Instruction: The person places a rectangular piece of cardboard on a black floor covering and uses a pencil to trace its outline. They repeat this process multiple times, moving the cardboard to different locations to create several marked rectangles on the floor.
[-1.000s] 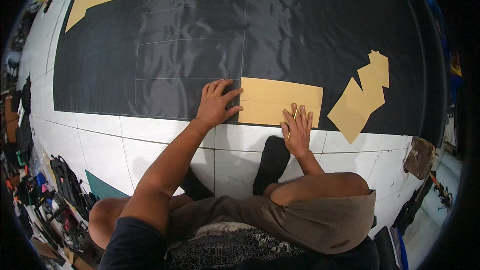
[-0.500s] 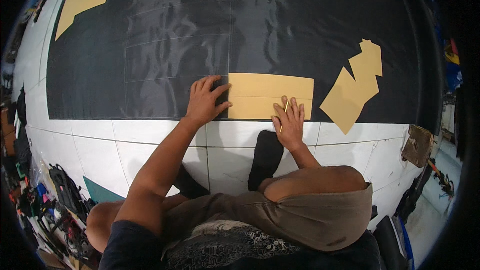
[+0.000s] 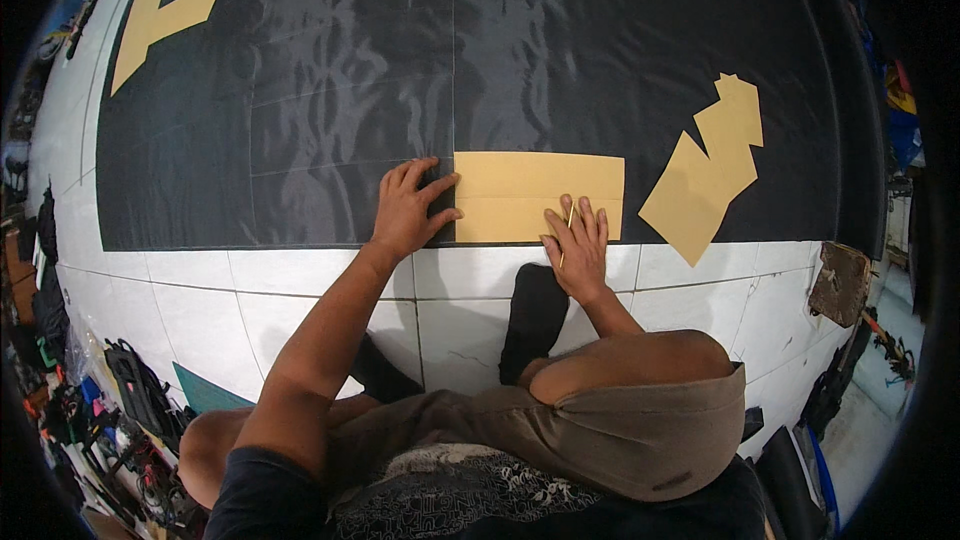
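A tan rectangular card (image 3: 520,175) with a crease line across it lies flat on black sheet material (image 3: 350,120), close to the near edge. Its left side lines up with a thin pale line on the sheet. My left hand (image 3: 405,208) rests there, fingers spread, with thumb and fingertips touching that side of the card. On the card's lower right my right hand (image 3: 580,250) lies flat. A thin yellow pencil-like stick (image 3: 571,213) is tucked between its fingers; its exact kind is too small to make out.
Angular tan card pieces (image 3: 690,198) lie to the right, one corner overhanging the sheet's near edge. Another forked tan piece (image 3: 150,25) is at the far left. White floor tiles (image 3: 290,270) run along the near side. A brown block (image 3: 838,284) sits at the near right corner; clutter (image 3: 130,420) fills the lower left.
The whole view has shifted slightly. Both hands and the card keep their places on the sheet.
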The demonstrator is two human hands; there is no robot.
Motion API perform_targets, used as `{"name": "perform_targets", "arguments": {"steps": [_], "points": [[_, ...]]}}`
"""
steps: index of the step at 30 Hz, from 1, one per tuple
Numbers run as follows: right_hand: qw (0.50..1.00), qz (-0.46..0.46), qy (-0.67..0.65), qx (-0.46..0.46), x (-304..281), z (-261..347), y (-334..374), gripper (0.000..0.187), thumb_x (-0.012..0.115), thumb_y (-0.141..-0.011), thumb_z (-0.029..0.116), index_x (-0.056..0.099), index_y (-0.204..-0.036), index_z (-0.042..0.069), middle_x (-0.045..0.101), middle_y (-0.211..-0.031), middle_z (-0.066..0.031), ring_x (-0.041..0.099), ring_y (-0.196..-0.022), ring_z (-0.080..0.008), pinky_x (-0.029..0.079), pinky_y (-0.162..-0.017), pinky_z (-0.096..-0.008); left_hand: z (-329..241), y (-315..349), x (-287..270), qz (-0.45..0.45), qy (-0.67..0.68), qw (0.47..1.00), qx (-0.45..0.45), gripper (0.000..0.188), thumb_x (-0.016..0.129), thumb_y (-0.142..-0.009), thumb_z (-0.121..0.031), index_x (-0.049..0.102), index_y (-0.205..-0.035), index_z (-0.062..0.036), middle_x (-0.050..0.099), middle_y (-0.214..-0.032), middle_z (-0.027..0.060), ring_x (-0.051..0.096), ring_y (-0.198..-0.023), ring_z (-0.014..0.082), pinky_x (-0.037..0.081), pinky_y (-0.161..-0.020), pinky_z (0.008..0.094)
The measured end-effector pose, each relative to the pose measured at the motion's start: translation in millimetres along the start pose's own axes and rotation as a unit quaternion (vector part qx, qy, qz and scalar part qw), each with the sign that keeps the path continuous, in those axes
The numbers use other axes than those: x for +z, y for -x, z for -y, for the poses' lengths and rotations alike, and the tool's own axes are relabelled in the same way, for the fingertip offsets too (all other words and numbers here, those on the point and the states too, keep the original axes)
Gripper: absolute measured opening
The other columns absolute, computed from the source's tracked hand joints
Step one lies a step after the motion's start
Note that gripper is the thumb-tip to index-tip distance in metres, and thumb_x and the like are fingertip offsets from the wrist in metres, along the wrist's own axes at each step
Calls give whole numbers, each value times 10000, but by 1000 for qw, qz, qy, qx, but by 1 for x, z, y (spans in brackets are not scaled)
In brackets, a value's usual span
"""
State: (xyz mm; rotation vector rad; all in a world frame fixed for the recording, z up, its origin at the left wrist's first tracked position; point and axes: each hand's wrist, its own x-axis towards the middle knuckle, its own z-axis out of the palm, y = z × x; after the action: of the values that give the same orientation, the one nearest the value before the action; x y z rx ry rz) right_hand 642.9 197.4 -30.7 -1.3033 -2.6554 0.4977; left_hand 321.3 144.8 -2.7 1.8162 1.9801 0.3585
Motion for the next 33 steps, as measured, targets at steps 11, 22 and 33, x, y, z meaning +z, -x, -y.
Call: {"name": "perform_targets", "arguments": {"steps": [11, 22, 33], "points": [[1000, 3, -7, 6, -3, 6, -2, 425, 648, -969, 292, 621, -1367, 148, 456, -1557, -129, 319, -1486, -383, 164, -1216, -594, -2, 0, -4, 11, -5, 1000, 0, 584, 810, -822, -413, 651, -1352, -226, 439, -1498, 112, 363, -1411, 339, 274, -1182, 509], [1000, -16, -17, -8, -10, 3, -6, 419, 657, -950, 304, 642, -1340, 151, 486, -1515, -144, 385, -1433, -391, 215, -1185, -600, -45, -28, -8, 154, -177, 956, 176, 542, 704, -854, -130, 630, -1384, -212, 372, -1558, 159, 330, -1463, 369, 267, -1209, 518], [1000, -1, -25, 6, -16, 5, -7, 422, 638, -967, 330, 630, -1359, 174, 482, -1519, -126, 360, -1451, -366, 196, -1207, -583, -104, -37, 30, 129, -111, 985, 14, 809, 755, -872, -409, 379, -1559, -211, 445, -1397, 211, 405, -1391, 424, 424, -1116, 541]]}}
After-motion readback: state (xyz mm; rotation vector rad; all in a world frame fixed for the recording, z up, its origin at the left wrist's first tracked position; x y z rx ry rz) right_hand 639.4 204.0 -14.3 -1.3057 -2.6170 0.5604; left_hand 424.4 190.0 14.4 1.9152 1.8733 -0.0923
